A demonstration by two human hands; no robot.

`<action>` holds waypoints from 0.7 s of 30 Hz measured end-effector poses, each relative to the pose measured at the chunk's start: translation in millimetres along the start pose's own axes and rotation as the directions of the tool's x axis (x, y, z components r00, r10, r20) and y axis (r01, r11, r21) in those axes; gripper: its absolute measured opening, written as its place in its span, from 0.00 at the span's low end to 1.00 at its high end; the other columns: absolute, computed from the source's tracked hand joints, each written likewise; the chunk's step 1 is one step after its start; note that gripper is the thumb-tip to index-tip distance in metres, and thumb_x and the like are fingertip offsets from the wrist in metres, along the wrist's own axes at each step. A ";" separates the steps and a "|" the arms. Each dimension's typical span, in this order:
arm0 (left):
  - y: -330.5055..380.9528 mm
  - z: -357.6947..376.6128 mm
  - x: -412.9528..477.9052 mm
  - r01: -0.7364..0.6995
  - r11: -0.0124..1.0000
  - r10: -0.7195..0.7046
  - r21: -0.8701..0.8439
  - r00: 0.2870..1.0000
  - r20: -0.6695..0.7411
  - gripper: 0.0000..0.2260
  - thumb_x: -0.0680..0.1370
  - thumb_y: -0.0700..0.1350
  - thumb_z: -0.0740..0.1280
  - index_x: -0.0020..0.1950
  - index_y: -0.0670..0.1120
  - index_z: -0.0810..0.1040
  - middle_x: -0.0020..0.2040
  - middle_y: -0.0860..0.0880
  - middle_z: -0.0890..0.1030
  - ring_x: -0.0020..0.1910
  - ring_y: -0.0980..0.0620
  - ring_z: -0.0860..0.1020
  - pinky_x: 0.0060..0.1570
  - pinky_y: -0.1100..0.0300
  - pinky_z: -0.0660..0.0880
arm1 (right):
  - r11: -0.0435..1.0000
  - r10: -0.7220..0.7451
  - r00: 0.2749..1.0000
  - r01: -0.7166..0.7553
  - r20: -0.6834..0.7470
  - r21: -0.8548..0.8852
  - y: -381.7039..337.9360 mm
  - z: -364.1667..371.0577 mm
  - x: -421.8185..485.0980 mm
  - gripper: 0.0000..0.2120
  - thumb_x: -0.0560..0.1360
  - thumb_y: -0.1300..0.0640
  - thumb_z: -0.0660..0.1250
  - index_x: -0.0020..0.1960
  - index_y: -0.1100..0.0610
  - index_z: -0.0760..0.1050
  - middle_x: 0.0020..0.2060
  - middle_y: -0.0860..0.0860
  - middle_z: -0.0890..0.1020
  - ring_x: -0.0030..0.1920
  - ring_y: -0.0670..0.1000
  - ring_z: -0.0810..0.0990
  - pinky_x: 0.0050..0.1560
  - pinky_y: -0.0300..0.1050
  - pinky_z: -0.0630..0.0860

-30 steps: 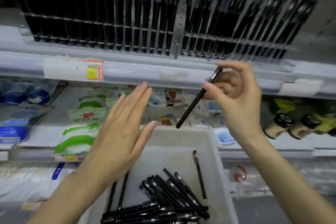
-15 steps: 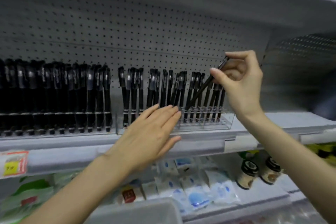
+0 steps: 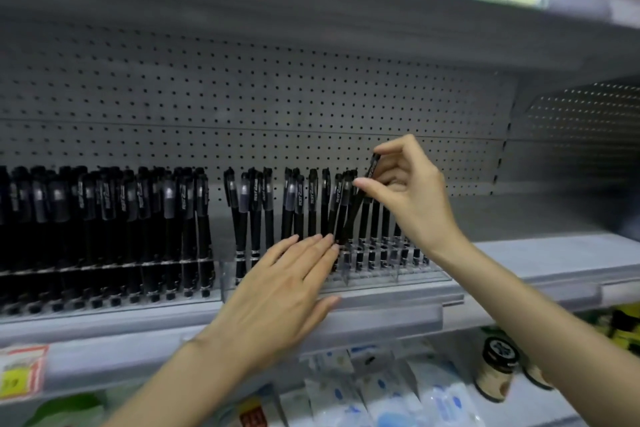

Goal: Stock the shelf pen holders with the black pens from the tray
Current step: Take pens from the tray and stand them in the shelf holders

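Grey pegboard [image 3: 242, 97] backed the shelf [image 3: 519, 260] holding a clear pen holder [image 3: 381, 276]. The right hand [image 3: 412, 194] pinched a black pen [image 3: 357, 206], two o'clock of the flat, straight-fingered left hand [image 3: 280, 291].

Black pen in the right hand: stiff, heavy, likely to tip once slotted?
Probably stiff: the pen looks straight though pinched only near its top by the right hand. Likely light: a pinch carries it. May lean in the holder, as neighbouring pens do.
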State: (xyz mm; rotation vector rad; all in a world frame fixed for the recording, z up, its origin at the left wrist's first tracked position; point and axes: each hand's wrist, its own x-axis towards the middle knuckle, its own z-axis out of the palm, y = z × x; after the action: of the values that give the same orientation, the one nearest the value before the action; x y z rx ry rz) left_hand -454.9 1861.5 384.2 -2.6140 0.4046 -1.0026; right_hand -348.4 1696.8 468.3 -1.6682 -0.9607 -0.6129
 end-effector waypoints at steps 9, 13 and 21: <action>-2.5 5.0 -2.0 -0.001 1.000 0.001 -0.016 1.000 -0.002 0.26 0.81 0.57 0.51 0.69 0.42 0.73 0.68 0.46 0.75 0.67 0.51 0.73 0.67 0.52 0.60 | 0.989 -0.033 0.990 0.053 0.138 -0.139 9.9 3.5 -4.3 0.21 0.68 0.56 0.76 0.57 0.47 0.71 0.41 0.47 0.77 0.40 0.46 0.76 0.41 0.37 0.75; -2.2 4.0 -2.3 0.003 1.000 -0.003 -0.023 1.000 -0.019 0.26 0.81 0.57 0.51 0.69 0.43 0.73 0.67 0.46 0.75 0.67 0.51 0.73 0.69 0.53 0.64 | 0.982 -0.032 0.982 0.066 0.185 -0.178 9.3 4.3 -1.5 0.21 0.68 0.55 0.76 0.56 0.46 0.71 0.42 0.47 0.76 0.39 0.46 0.74 0.40 0.34 0.73; -3.4 2.2 -4.1 0.009 1.000 -0.009 -0.012 1.000 -0.005 0.26 0.81 0.57 0.50 0.69 0.43 0.73 0.67 0.46 0.75 0.68 0.51 0.72 0.66 0.48 0.68 | 0.970 -0.027 0.975 0.080 0.222 -0.232 10.0 7.8 -7.6 0.22 0.68 0.54 0.75 0.57 0.44 0.70 0.42 0.45 0.75 0.37 0.47 0.75 0.40 0.33 0.73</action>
State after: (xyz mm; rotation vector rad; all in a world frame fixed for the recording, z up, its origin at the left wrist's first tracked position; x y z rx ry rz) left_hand -455.9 1866.5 381.5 -2.6270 0.4019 -1.0123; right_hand -344.7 1701.0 454.6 -1.9603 -1.1274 -0.6096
